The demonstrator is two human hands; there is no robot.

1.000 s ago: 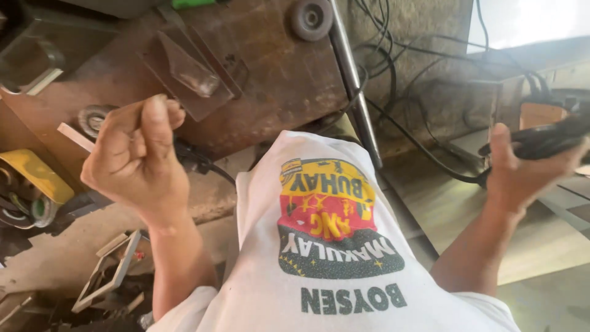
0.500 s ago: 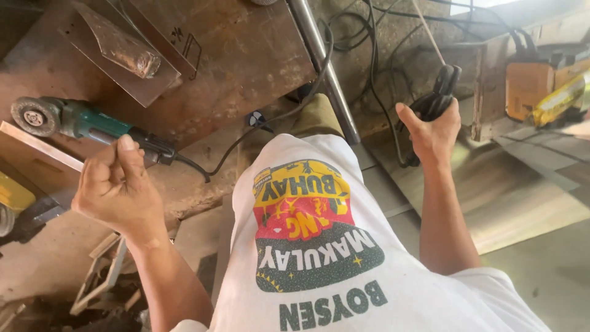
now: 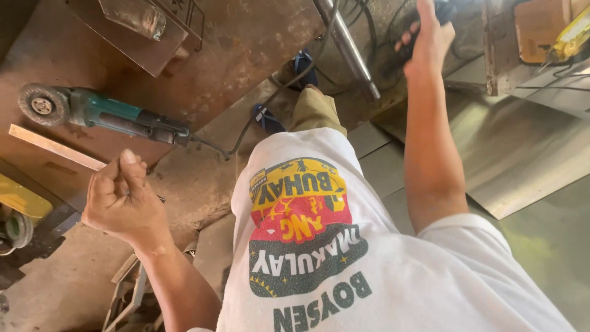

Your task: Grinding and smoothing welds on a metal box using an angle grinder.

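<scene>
**Rusty workshop floor, person standing over tools**

Left hand point(image 3: 123, 200) loosely fisted, seemingly empty, above angle grinder point(image 3: 101, 114) lying on rusty steel plate point(image 3: 246, 55). Right hand point(image 3: 430, 37) raised, fingers wrapped round dark object point(image 3: 442, 9), kind unclear.

**Rust, teal and white**

The angle grinder point(image 3: 104, 114) has a teal body with a black rear grip and a grey disc. It lies on a rust-brown metal table point(image 3: 246, 37). The shirt point(image 3: 344, 258) is white, printed in yellow, red and dark green. The trousers point(image 3: 314, 109) are khaki, the sandals point(image 3: 268, 118) blue.
</scene>
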